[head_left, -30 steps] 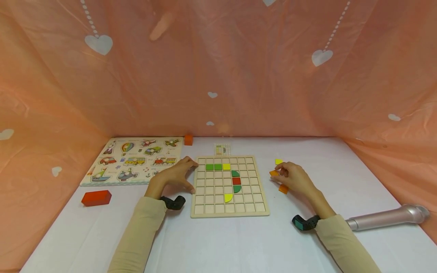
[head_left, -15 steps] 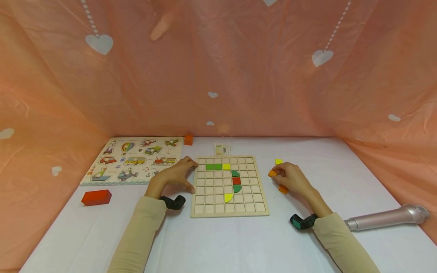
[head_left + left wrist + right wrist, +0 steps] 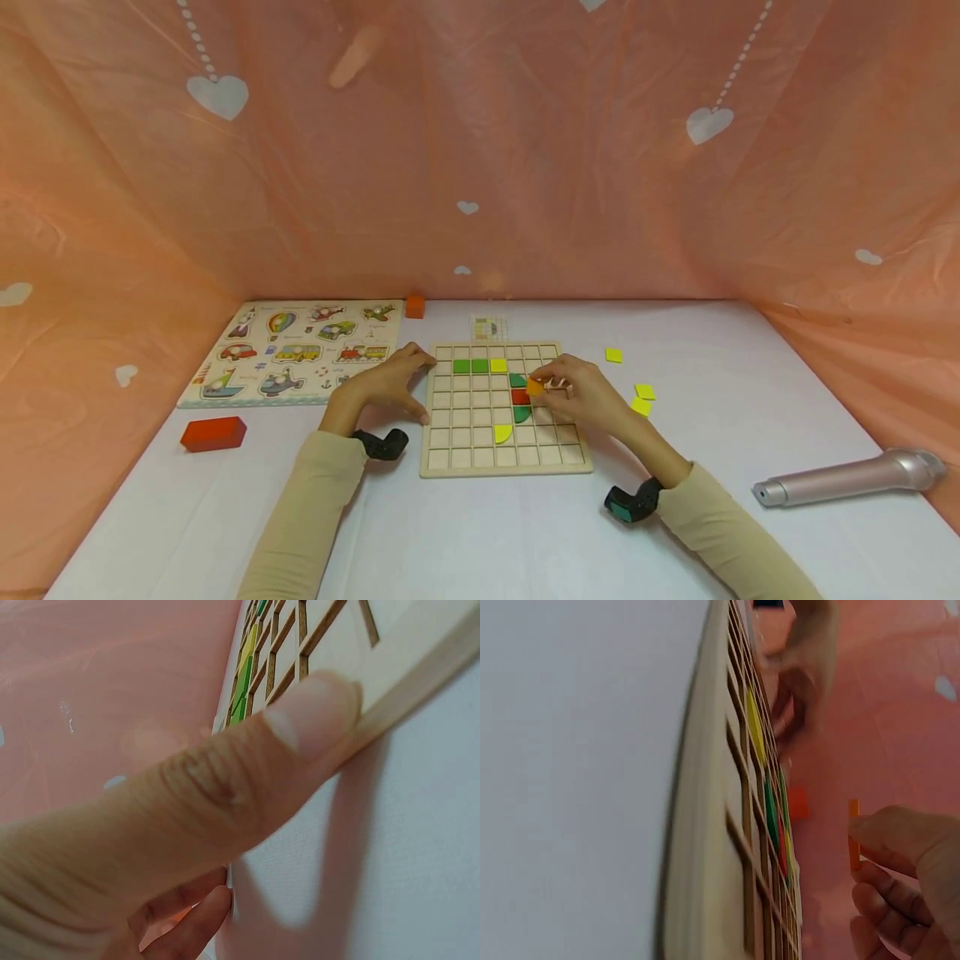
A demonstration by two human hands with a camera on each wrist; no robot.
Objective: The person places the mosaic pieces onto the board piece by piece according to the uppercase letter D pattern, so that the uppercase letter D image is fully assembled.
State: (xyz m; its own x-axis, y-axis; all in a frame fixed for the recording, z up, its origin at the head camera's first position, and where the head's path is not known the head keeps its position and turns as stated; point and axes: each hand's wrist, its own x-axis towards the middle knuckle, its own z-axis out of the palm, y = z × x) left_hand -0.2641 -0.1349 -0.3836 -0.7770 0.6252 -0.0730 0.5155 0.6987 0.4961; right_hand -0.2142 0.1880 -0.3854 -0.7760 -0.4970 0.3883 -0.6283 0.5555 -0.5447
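Observation:
My right hand (image 3: 588, 396) pinches an orange tile (image 3: 535, 387) between thumb and fingers above the board's right half. The right wrist view shows that tile (image 3: 854, 834) edge-on and raised off the board. My left hand (image 3: 386, 387) touches the left edge of the wooden grid board (image 3: 506, 477); its thumb (image 3: 247, 769) lies against the rim. Set in the grid are two green squares (image 3: 470, 367), a yellow square (image 3: 498, 366), a red square (image 3: 520, 397), green rounded pieces (image 3: 517, 381) and a yellow quarter-round piece (image 3: 503, 433). My right fingertips partly cover the red and green ones.
Yellow squares (image 3: 613, 356) lie right of the board. A small patterned card (image 3: 489, 327) sits behind it. A vehicle puzzle (image 3: 300, 354) and a red block (image 3: 213, 434) are at left, an orange block (image 3: 415, 307) at the back, a metallic tube (image 3: 840, 481) at right.
My right hand has carried the orange tile left from the cloth to over the board. Two yellow squares are uncovered there; a second orange piece no longer shows. My left hand stays put.

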